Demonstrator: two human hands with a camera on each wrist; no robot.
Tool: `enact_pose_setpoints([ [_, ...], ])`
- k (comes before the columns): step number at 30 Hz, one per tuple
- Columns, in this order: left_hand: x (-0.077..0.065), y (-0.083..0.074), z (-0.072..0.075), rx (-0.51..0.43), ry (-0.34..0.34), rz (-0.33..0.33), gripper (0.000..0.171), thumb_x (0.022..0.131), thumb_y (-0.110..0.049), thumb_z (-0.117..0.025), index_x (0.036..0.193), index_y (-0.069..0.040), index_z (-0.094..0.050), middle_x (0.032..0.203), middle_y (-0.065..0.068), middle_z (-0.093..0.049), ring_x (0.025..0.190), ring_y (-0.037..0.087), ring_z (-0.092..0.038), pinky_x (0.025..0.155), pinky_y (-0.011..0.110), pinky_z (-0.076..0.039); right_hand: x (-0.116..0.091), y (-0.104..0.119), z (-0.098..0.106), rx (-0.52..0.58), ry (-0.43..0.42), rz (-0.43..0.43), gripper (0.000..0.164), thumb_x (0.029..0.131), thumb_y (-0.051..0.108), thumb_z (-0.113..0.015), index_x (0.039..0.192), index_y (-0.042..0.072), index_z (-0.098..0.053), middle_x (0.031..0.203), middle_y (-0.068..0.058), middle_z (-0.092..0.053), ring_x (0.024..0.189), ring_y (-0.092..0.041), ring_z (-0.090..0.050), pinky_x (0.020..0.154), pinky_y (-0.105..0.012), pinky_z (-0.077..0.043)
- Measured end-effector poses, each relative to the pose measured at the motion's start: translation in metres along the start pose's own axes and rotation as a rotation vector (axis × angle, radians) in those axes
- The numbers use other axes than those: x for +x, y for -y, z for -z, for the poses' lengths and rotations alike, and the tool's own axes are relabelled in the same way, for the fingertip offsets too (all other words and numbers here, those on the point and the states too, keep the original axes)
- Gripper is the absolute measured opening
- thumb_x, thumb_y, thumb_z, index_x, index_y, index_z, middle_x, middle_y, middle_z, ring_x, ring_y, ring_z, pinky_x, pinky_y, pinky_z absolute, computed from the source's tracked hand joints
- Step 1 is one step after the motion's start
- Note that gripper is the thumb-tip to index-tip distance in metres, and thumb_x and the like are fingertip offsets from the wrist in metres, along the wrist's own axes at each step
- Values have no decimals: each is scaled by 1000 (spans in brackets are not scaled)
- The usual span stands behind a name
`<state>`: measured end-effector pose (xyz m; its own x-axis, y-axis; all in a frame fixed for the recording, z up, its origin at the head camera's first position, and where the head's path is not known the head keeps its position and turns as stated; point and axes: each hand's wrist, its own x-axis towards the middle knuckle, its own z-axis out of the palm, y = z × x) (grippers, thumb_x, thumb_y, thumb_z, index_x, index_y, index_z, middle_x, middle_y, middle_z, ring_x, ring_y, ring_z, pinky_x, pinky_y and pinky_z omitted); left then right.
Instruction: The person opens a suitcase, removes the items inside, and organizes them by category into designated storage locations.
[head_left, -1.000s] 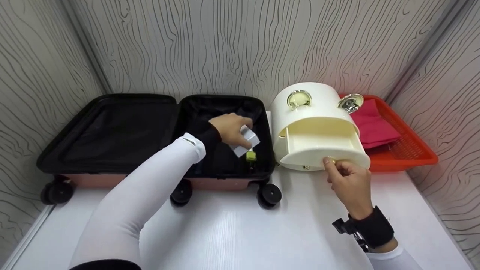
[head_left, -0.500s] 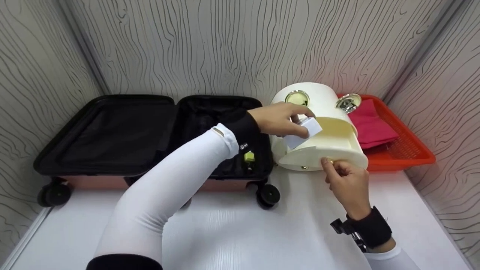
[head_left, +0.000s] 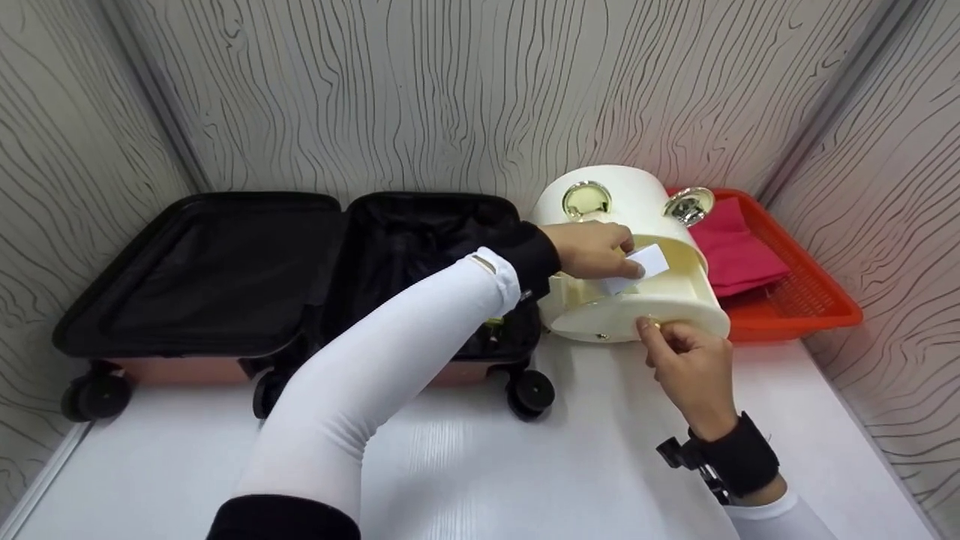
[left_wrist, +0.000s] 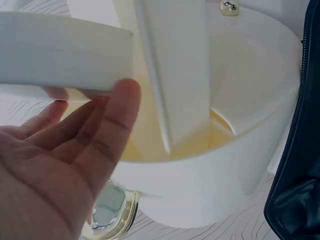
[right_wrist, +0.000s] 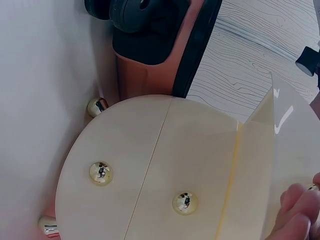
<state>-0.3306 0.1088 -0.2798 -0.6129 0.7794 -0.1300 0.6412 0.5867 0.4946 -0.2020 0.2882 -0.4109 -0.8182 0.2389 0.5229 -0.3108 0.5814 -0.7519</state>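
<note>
My left hand (head_left: 596, 249) holds a small white box (head_left: 649, 262) over the pulled-out drawer (head_left: 607, 319) of a cream, round-topped organizer (head_left: 637, 187). In the left wrist view, the thumb and fingers grip the white box (left_wrist: 60, 52) above the drawer's inside, beside its side wall (left_wrist: 177, 65). At the drawer front, my right hand (head_left: 694, 367) pinches a small gold knob (head_left: 654, 322), mostly covered by the fingers. The right wrist view shows part of that right hand (right_wrist: 300, 210) and two closed drawer fronts with gold knobs (right_wrist: 185, 202).
An open black-lined suitcase (head_left: 202, 277) with pink shell and black wheels lies left of the organizer. A yellow-green item (head_left: 493, 322) sits inside it, partly behind my sleeve. On the right, a red basket (head_left: 832, 311) holds folded pink cloth (head_left: 742, 251). Patterned walls enclose the white table.
My left hand has carried the white box rightward from over the suitcase to the open drawer. My right hand keeps its pinch on the knob, and the drawer stays pulled out.
</note>
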Motion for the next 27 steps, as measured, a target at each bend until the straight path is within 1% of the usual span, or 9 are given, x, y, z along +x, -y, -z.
enact_pose_setpoints([
  [3, 6, -4, -1, -12, 48, 37, 34, 110, -36, -60, 124, -6, -64, 107, 2, -64, 88, 12, -60, 77, 25, -54, 0, 0, 0, 5, -2, 0, 41, 98, 9, -80, 58, 12, -69, 52, 1, -61, 42, -5, -53, 44, -18, -43],
  [6, 12, -10, -1, -19, 59, 82, 27, 108, -37, -65, 108, -10, -61, 93, -3, -56, 74, 10, -57, 65, 26, -54, 0, 0, 0, 8, -9, -3, 41, 98, 9, -80, 58, 10, -69, 52, -1, -61, 42, -5, -53, 43, -18, -43],
  [9, 23, -12, -5, 30, -2, 88, 26, 100, -36, -76, 98, -13, -65, 86, -6, -59, 73, 10, -57, 63, 25, -51, 0, 0, -1, 3, -18, -15, 41, 97, 10, -81, 58, 10, -69, 52, -1, -61, 41, -4, -53, 43, -18, -41],
  [12, 50, -3, -18, 88, -91, 100, 23, 86, -35, -86, 83, -19, -70, 76, -11, -64, 73, 10, -59, 61, 25, -47, -1, -1, -2, -4, -26, -25, 42, 96, 12, -83, 57, 11, -69, 51, -1, -61, 40, -4, -53, 43, -18, -40],
  [14, 68, 6, -27, 130, -140, 105, 21, 79, -31, -86, 72, -21, -69, 69, -13, -63, 71, 10, -58, 59, 25, -46, -1, -1, -3, -3, -23, -27, 42, 97, 12, -82, 57, 12, -69, 51, -2, -61, 40, -3, -53, 42, -18, -40],
  [16, 79, 12, -34, 178, -168, 110, 22, 75, -26, -83, 65, -23, -63, 63, -14, -59, 67, 11, -56, 56, 27, -44, -2, -2, -3, 2, -20, -28, 43, 97, 12, -82, 56, 12, -69, 51, -3, -62, 39, -3, -52, 42, -18, -40],
  [19, 67, 7, -34, 249, -190, 75, 26, 77, -18, -78, 64, -20, -55, 62, -11, -52, 64, 13, -50, 54, 29, -40, -2, -2, -3, 9, -17, -31, 43, 97, 12, -82, 56, 11, -69, 51, -3, -62, 40, -3, -52, 42, -18, -41],
  [23, 34, -11, -24, 315, -190, 12, 33, 85, -10, -75, 65, -18, -48, 63, -8, -45, 65, 13, -45, 55, 28, -36, -1, -1, -2, 13, -15, -39, 42, 97, 11, -81, 57, 10, -70, 51, 2, -61, 40, -4, -53, 42, -19, -41],
  [27, 16, -17, -19, 346, -182, -30, 36, 88, -12, -76, 61, -17, -52, 60, -10, -48, 64, 11, -47, 56, 24, -36, -1, -1, -1, 15, -11, -46, 40, 97, 12, -81, 59, 9, -71, 51, 4, -61, 41, -5, -53, 43, -19, -42],
])
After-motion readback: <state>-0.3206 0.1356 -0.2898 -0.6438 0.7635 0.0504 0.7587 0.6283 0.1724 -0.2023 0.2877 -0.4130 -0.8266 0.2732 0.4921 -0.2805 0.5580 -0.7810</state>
